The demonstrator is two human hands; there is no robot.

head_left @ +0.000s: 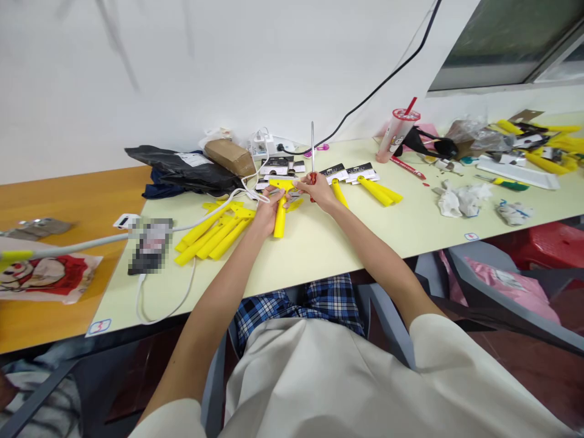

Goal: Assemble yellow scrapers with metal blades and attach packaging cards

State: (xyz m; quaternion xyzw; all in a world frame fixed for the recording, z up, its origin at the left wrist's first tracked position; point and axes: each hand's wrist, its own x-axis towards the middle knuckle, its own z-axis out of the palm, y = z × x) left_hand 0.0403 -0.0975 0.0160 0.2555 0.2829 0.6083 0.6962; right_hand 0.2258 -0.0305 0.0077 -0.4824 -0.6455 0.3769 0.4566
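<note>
My left hand [268,213] is closed on a yellow T-shaped handle [280,220], whose grip points toward me. Just right of it, my right hand [320,191] holds a red-handled screwdriver [312,143] with its shaft pointing up; its thumb and fingertips reach the right end of the handle's head. Several more yellow handles [219,234] lie in a pile to the left. To the right, further yellow handles [378,190] rest beside black-and-white cards [360,173]. More cards lie behind my hands, partly covered.
A white cable [182,226] crosses the left side near a phone [151,246]. Behind are a black bag [187,170], a brown box [230,157] and a power strip [263,146]. A cup with a straw [396,135], a red marker [408,168], crumpled tissues [463,198] and a white tray [517,173] stand right.
</note>
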